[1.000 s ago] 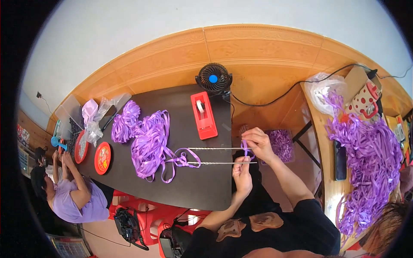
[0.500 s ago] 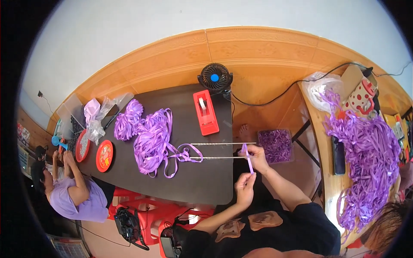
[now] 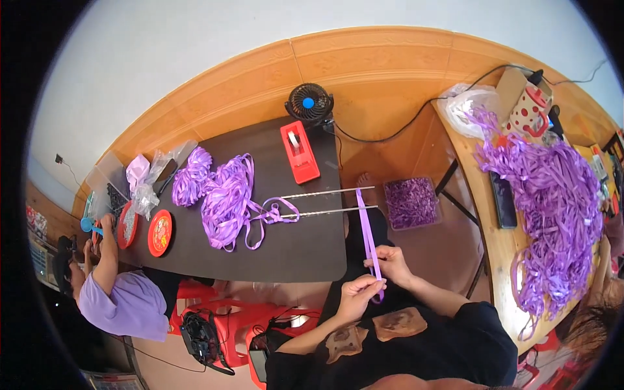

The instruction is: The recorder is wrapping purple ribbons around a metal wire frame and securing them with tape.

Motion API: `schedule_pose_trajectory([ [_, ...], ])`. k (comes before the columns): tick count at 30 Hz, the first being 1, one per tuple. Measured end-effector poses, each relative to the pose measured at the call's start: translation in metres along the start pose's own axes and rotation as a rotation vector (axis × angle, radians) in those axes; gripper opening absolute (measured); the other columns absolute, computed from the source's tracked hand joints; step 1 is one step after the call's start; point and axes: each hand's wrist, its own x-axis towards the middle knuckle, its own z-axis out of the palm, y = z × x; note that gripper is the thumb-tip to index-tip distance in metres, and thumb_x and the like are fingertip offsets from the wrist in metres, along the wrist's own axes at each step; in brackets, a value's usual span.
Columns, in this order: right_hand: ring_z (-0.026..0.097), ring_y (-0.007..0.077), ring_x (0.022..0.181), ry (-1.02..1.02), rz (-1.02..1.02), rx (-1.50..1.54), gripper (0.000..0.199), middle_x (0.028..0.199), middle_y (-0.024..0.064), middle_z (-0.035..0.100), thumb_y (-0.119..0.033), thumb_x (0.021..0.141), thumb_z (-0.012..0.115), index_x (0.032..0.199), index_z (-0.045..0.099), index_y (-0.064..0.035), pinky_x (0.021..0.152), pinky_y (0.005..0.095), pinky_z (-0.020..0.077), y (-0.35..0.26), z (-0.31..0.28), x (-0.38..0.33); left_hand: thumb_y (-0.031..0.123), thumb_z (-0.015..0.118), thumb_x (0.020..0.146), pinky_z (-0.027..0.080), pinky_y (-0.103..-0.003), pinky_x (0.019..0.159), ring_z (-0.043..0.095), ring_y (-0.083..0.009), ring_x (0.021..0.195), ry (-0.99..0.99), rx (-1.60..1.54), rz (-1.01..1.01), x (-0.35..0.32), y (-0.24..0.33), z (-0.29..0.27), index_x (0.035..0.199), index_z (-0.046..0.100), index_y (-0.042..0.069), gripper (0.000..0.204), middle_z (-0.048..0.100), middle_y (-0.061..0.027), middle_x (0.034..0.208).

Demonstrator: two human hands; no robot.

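Note:
A purple ribbon [image 3: 366, 227] runs from two thin metal rods [image 3: 333, 192] down toward my body. My left hand [image 3: 359, 298] pinches it low down, where a short loop hangs below the fingers. Just above and to the right, my right hand [image 3: 391, 266] has its fingers closed on the same ribbon. Both rods reach out past the right edge of the dark table [image 3: 292, 253]. More ribbon winds around their far ends and joins a loose purple ribbon heap [image 3: 226, 205] on the tabletop.
A red tape dispenser [image 3: 300, 153] and a small black fan [image 3: 309, 104] stand at the back. Red dishes [image 3: 160, 233] lie left, near a person in a purple shirt [image 3: 123, 299]. Rightward are a bin of purple shreds [image 3: 412, 203] and a wooden table [image 3: 468, 159] piled with ribbon.
Both hands have come down toward my body, away from the rods, drawing the ribbon into a longer stretch. The person at left has shifted an arm.

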Motion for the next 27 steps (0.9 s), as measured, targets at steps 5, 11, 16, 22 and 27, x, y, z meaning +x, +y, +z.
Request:
schedule_pose_trajectory([
  [5, 0.057, 0.007, 0.06, -0.072, 0.139, 0.164, 0.005, 0.071, 0.0028, 0.063, 0.003, 0.079, 0.064, 0.082, 0.061, -0.0004, 0.053, 0.0203, 0.0452, 0.005, 0.006, -0.035, 0.001, 0.06, 0.086, 0.047, -0.021, 0.067, 0.058, -0.0096, 0.074, -0.11, 0.039, 0.05, -0.012, 0.011, 0.001, 0.094, 0.066, -0.004, 0.011, 0.064, -0.0073, 0.085],
  [11, 0.059, 0.0095, 0.064, -0.149, 0.284, 0.098, 0.008, 0.071, 0.0042, 0.063, 0.008, 0.079, 0.059, 0.081, 0.062, 0.0009, 0.058, 0.0233, 0.048, 0.002, 0.011, -0.058, 0.006, 0.062, 0.087, 0.046, -0.021, 0.063, 0.058, -0.0086, 0.068, 0.005, 0.0, -0.018, -0.018, -0.008, -0.002, 0.091, 0.067, -0.003, 0.011, 0.066, -0.0055, 0.079],
  [16, 0.061, 0.0102, 0.077, -0.256, 0.306, 0.165, 0.013, 0.082, 0.005, 0.066, 0.006, 0.074, 0.068, 0.085, 0.064, 0.002, 0.073, 0.0254, 0.0507, 0.026, 0.006, -0.077, 0.01, 0.064, 0.086, 0.045, -0.02, 0.056, 0.056, -0.0053, 0.061, 0.093, 0.118, -0.115, -0.011, -0.023, -0.019, 0.085, 0.068, -0.002, 0.013, 0.065, -0.0027, 0.072],
  [22, 0.058, 0.0075, 0.069, -0.312, 0.347, 0.047, 0.012, 0.076, 0.0033, 0.066, 0.0, 0.073, 0.072, 0.08, 0.063, 0.0007, 0.063, 0.0235, 0.0477, 0.021, 0.007, -0.079, 0.011, 0.068, 0.083, 0.042, -0.019, 0.054, 0.051, -0.0035, 0.059, 0.194, 0.361, 0.029, 0.01, -0.03, -0.03, 0.08, 0.065, 0.001, 0.01, 0.06, 0.0017, 0.069],
  [27, 0.053, 0.0063, 0.06, -0.295, 0.24, -0.171, 0.015, 0.067, 0.0031, 0.064, -0.008, 0.073, 0.075, 0.075, 0.061, -0.0008, 0.054, 0.0252, 0.0427, 0.027, 0.006, -0.078, 0.009, 0.07, 0.081, 0.041, -0.017, 0.063, 0.05, -0.0033, 0.07, 0.256, 0.269, 0.049, 0.023, -0.037, -0.027, 0.09, 0.061, 0.003, 0.014, 0.058, 0.0028, 0.079],
])
